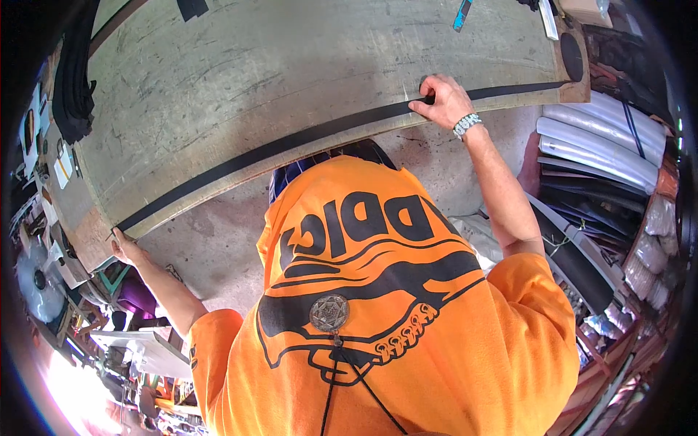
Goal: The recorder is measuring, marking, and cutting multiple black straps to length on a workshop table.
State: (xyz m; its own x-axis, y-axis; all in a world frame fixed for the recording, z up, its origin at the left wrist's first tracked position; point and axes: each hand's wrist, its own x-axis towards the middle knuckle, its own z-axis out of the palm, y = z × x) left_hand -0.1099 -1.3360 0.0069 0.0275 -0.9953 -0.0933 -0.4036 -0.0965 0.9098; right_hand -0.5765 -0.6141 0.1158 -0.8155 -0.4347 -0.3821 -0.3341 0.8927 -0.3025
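A long, narrow black strip (262,151) lies along the front edge of a worn, grey-topped worktable (305,71). At its left end, my left hand (128,248) holds the strip at the table corner, thumb on top and fingers lower down by the edge. My right hand (444,101), with a patterned band on the wrist, is over the strip right of the middle. Its thumb and curled fingers pinch dark material there; whether this is a fold of the strip or a separate piece is hard to tell. Rightward, the strip runs on to a dark oval patch (572,57).
Black strips (73,82) hang in a bundle at the table's left side. A blue-marked flat tool (462,15) and a white bar (548,19) lie toward the far right. Silvery rolls (600,136) are stacked right of the table; a fan (39,280) stands at left.
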